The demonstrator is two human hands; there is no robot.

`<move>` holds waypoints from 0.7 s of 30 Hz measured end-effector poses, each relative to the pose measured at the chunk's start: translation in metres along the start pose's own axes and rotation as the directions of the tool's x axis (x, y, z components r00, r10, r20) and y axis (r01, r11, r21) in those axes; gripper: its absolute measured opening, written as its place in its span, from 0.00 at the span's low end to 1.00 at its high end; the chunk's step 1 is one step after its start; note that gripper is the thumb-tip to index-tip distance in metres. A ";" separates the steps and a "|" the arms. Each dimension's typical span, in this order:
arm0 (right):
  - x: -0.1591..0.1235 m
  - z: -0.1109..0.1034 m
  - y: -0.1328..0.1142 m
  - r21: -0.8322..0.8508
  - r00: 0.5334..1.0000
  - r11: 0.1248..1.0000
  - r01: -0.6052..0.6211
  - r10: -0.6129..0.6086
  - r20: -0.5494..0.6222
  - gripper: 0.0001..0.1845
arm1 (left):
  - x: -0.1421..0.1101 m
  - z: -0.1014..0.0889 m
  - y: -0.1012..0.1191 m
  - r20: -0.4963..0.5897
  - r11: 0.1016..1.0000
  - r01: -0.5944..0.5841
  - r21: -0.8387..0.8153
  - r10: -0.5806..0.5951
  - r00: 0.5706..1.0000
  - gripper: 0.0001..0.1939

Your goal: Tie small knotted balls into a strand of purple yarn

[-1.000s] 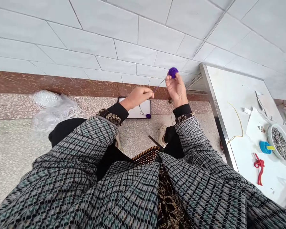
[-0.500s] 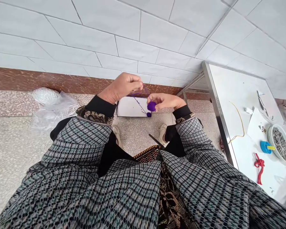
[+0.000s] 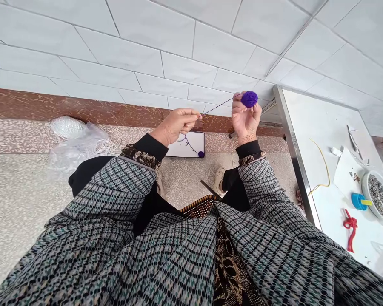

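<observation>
A small ball of purple yarn (image 3: 249,99) is held up in the fingertips of my right hand (image 3: 246,117), its palm partly facing me. From the ball a strand of purple yarn (image 3: 219,106) runs taut down to the left. My left hand (image 3: 180,124) pinches that strand between thumb and forefinger. Below the left hand, a white board with a dark edge (image 3: 191,146) lies low over the floor, partly hidden by the hand. On its right corner rests a second purple yarn ball (image 3: 201,154), with loose yarn trailing up from it.
On the left floor lie a white yarn ball (image 3: 68,126) and a clear plastic bag (image 3: 79,148). A white table (image 3: 306,123) at right bears a yellow cord (image 3: 325,163), red knotted cord (image 3: 350,227), blue tape roll (image 3: 358,201) and a bowl (image 3: 368,187) of small pieces. A tiled wall (image 3: 175,72) stands ahead.
My right hand has moved up and to the right with the yarn ball, turning palm inward. The strand between my hands is now longer and straighter. My left hand has shifted slightly right.
</observation>
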State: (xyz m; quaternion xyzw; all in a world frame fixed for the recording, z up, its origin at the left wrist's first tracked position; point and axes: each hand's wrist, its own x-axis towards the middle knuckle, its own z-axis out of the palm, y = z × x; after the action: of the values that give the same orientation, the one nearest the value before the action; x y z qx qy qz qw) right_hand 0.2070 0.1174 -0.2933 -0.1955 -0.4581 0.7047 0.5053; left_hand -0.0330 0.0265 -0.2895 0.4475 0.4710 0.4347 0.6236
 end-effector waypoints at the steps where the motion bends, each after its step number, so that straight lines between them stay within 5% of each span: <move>1: 0.001 -0.002 -0.002 -0.026 0.998 0.999 0.026 -0.027 -0.049 0.36 | 0.001 0.001 -0.002 -0.019 1.000 -0.007 0.004 0.007 1.000 0.05; 5: 0.008 -0.008 0.005 -0.265 0.937 0.963 0.056 -0.143 -0.319 0.30 | 0.001 0.008 -0.006 0.077 0.979 -0.090 0.182 0.077 0.994 0.06; 10: 0.010 -0.010 0.029 -0.548 0.915 0.814 -0.193 -0.052 -0.400 0.21 | -0.001 0.016 -0.002 0.304 0.857 -0.257 0.447 0.125 0.945 0.10; 12: 0.005 -0.006 0.032 -0.698 0.937 0.649 -0.303 0.072 -0.340 0.17 | -0.002 0.013 0.002 0.326 0.822 -0.313 0.476 0.165 0.931 0.10; 14: -0.003 0.000 0.028 -0.781 0.927 0.534 -0.324 0.346 -0.148 0.16 | -0.002 0.007 0.006 0.277 0.809 -0.327 0.489 0.211 0.937 0.10; 16: -0.010 0.006 0.020 -0.738 0.800 0.595 -0.318 0.586 0.128 0.19 | 0.000 -0.001 0.006 0.165 0.806 -0.304 0.509 0.255 0.953 0.11; 18: -0.016 0.009 0.010 -0.580 0.729 0.741 -0.339 0.596 0.336 0.25 | 0.004 -0.008 0.004 0.037 0.806 -0.262 0.532 0.287 0.957 0.11; 21: -0.015 0.007 0.002 -0.338 0.857 0.904 -0.264 0.380 0.348 0.33 | 0.009 -0.013 0.000 -0.035 0.809 -0.203 0.551 0.266 0.963 0.10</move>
State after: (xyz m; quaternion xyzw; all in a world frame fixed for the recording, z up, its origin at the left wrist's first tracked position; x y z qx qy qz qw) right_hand 0.2068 0.1005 -0.2942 -0.1886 -0.6074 0.7333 0.2403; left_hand -0.0438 0.0373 -0.2932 0.6355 0.5497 0.3812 0.3856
